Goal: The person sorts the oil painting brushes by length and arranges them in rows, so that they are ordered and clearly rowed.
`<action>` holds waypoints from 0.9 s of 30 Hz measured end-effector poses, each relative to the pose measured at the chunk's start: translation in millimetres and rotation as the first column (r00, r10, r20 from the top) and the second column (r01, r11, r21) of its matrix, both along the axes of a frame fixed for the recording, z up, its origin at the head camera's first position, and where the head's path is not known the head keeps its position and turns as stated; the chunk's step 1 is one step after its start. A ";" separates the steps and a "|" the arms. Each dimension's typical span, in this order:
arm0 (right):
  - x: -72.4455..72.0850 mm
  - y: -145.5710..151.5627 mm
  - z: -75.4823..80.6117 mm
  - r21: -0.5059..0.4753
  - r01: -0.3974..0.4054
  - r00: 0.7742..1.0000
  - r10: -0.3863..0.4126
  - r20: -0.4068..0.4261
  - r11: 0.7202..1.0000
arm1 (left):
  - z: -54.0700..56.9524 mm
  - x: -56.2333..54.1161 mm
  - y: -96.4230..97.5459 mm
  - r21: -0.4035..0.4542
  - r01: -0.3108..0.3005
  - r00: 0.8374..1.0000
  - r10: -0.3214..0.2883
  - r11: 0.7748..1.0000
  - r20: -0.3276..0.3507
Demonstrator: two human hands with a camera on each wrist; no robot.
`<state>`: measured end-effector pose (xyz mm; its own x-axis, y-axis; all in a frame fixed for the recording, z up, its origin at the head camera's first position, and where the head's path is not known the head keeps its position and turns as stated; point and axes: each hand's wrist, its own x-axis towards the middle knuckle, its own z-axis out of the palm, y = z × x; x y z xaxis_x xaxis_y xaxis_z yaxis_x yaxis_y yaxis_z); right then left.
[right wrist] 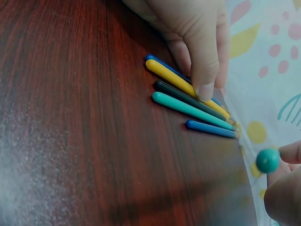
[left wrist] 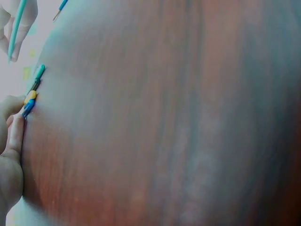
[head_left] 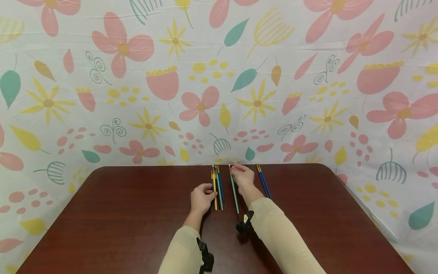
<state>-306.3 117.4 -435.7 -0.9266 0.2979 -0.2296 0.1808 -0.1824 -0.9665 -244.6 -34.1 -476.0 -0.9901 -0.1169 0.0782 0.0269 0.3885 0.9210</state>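
My left hand (head_left: pixel 201 198) is at the left side of a row of paintbrushes near the table's far edge. Its thumb lies on the yellow paintbrush (right wrist: pixel 168 76), with the fingers beyond the blue paintbrush (right wrist: pixel 162 64) beside it, pinching the pair. Alongside lie a black paintbrush (right wrist: pixel 186 97), a teal paintbrush (right wrist: pixel 193 111) and another blue paintbrush (right wrist: pixel 211 128). To the right of this row, my right hand (head_left: pixel 244 178) pinches a green paintbrush (head_left: pixel 234 195) near its bristle end. In the right wrist view, its rounded handle end points toward the camera.
More blue paintbrushes (head_left: pixel 264 182) lie right of my right forearm, partly behind it. The dark red-brown table (head_left: pixel 113 220) ends against a flower-patterned cloth (head_left: pixel 202 68). Black cameras are strapped to both wrists.
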 end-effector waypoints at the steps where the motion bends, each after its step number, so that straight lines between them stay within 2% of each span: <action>1: 0.3 0.6 0.8 -0.001 -0.002 1.000 0.002 -0.004 1.000 | -0.1 -0.3 0.0 0.000 0.000 1.000 0.000 1.000 0.002; 10: 7.2 5.8 8.9 -0.045 -0.020 1.000 0.020 -0.019 0.999 | 0.9 0.0 0.2 0.008 -0.002 1.000 0.002 1.000 0.002; 22: 19.2 15.4 16.8 -0.031 -0.048 0.998 0.046 -0.050 0.998 | 0.2 0.0 0.1 0.013 0.011 1.000 -0.011 1.000 0.002; 27: 24.1 20.2 19.4 -0.011 -0.040 0.998 0.040 -0.046 0.999 | 0.4 1.4 0.6 -0.005 0.003 0.999 -0.003 1.000 -0.032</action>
<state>-282.2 137.5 -416.3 -0.9474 0.2577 -0.1896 0.1434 -0.1876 -0.9717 -243.2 -33.5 -475.5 -0.9875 -0.1131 0.1100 0.0572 0.3929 0.9178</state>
